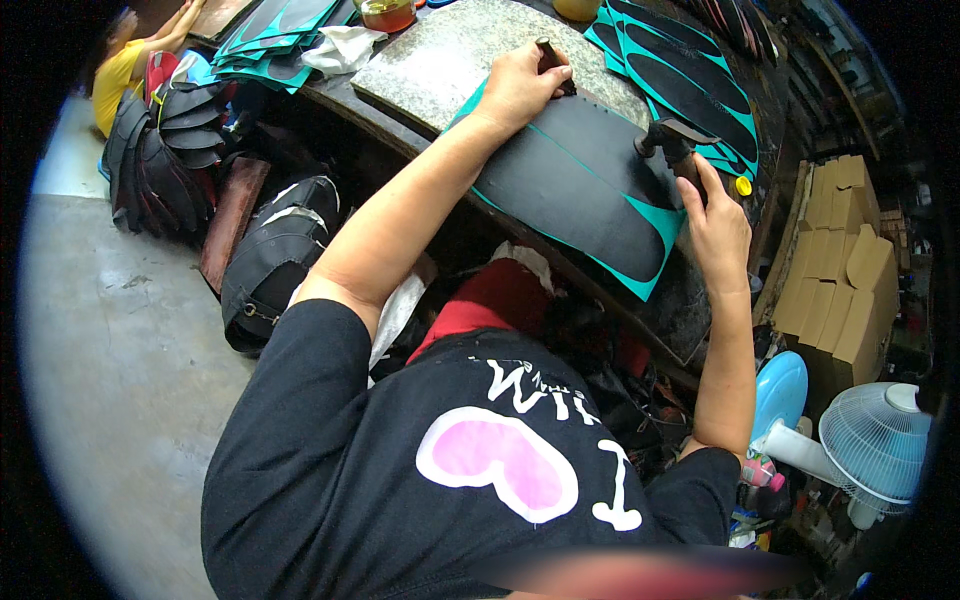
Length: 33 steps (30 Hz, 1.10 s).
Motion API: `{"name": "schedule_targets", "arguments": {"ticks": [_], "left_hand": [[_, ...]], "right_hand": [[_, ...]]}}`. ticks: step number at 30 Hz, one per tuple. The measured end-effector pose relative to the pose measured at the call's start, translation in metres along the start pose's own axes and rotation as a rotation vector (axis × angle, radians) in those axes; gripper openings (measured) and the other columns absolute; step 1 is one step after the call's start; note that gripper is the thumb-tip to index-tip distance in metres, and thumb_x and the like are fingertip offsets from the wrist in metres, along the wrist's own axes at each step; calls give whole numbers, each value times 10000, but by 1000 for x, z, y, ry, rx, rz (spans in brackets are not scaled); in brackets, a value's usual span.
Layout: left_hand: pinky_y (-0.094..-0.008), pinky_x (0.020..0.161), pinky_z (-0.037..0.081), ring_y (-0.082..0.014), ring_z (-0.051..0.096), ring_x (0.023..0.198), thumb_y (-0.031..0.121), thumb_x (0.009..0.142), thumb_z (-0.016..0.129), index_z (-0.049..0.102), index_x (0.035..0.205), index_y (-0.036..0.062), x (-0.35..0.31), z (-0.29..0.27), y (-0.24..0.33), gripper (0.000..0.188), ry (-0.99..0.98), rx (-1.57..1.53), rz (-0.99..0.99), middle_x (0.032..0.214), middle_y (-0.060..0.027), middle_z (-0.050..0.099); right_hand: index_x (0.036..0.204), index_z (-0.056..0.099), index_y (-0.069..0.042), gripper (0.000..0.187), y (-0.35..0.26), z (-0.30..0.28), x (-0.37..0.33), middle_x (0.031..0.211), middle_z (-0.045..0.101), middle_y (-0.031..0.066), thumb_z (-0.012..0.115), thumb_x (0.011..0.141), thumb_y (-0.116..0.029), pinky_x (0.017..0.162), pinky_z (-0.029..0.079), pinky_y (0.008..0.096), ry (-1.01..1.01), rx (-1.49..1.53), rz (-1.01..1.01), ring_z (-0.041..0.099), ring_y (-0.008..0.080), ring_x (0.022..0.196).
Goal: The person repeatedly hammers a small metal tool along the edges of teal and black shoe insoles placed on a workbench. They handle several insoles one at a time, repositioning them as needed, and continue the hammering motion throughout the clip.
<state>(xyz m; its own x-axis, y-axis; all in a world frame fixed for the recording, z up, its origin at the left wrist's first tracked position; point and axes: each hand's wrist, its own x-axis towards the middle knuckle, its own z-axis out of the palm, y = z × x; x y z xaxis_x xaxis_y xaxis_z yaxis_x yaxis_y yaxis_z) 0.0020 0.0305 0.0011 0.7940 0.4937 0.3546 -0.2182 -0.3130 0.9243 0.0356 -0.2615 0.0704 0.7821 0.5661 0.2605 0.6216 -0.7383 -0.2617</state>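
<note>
My left hand (522,88) is closed around a short dark hand punch (546,56), its lower end at the far edge of a black-faced sheet. That sheet (585,165) is teal (655,222) around its black rounded shapes and lies partly over a pale speckled stone slab (440,55). A row of small marks runs along the sheet's edge near the punch. My right hand (718,230) grips a hammer (676,140) by its handle, the dark head over the sheet's right side. Whether the hammer head touches the sheet, I cannot tell.
More teal-and-black sheets (690,70) are piled at the back right, others (275,35) at the back left beside a white cloth (343,50). Cardboard boxes (835,270) and a fan (875,445) stand to the right. A person in yellow (118,75) sits far left.
</note>
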Motion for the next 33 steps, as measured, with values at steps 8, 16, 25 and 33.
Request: {"name": "schedule_targets", "arguments": {"ticks": [8,16,25,33], "left_hand": [[-326,711,539,-219,698,760,182,839,698,689,915,42,3,4,15,159,-27,223,124,813,-120,705],[-309,666,549,-162,688,675,142,855,674,679,902,23,1,24,19,128,-79,97,-69,796,-110,705],[-290,636,552,-142,696,660,164,855,688,680,909,4,-2,41,9,169,-81,15,-64,756,-84,710],[-280,676,557,-143,687,743,124,880,685,657,976,10,-7,45,8,152,-115,124,155,836,-79,704]], "right_hand": [[1335,540,-200,447,-1,-4,2,1045,676,210,523,959,-443,811,500,465,-68,-10,25,636,408,992],[1274,571,-206,406,3,-1,3,1045,684,177,535,944,-439,788,519,479,-28,-21,-1,655,395,937],[1273,588,-193,421,3,-17,10,1020,691,185,559,934,-441,795,514,428,-53,158,69,665,374,952],[1304,592,-94,388,-22,-68,8,709,614,-5,638,951,-250,458,366,179,410,551,-291,479,15,549]]}}
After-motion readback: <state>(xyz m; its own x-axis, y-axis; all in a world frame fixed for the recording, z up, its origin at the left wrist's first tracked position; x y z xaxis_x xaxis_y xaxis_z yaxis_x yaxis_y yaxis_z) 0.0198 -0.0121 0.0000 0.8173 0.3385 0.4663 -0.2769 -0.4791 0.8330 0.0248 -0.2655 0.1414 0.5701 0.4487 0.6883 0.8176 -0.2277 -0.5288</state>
